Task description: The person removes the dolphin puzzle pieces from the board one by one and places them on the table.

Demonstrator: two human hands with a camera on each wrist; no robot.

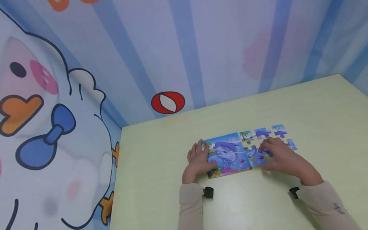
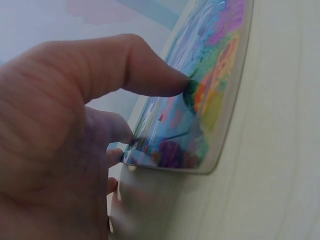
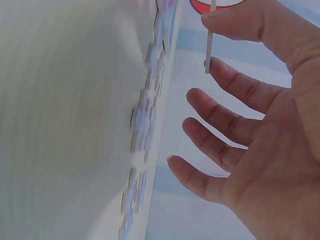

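Note:
A dolphin picture board (image 1: 228, 151) lies flat on the table. My left hand (image 1: 198, 162) rests on its left side. In the left wrist view the thumb (image 2: 150, 75) lies over the picture's face, and other fingertips reach its edge. To the right, my right hand (image 1: 284, 160) hovers over a group of jigsaw pieces. Between its thumb and index finger it pinches a jigsaw piece (image 3: 209, 52), seen edge-on as a thin pale strip. The other three fingers hang free. The held piece's printed side is hidden in that view.
Jigsaw pieces adjoin the board's right edge: a palm-tree piece (image 1: 245, 136), a dolphin piece (image 1: 262, 133) and a corner piece (image 1: 279, 127), with several others partly under the right hand. The pale table (image 1: 150, 187) meets a striped fabric wall (image 1: 224, 56) behind.

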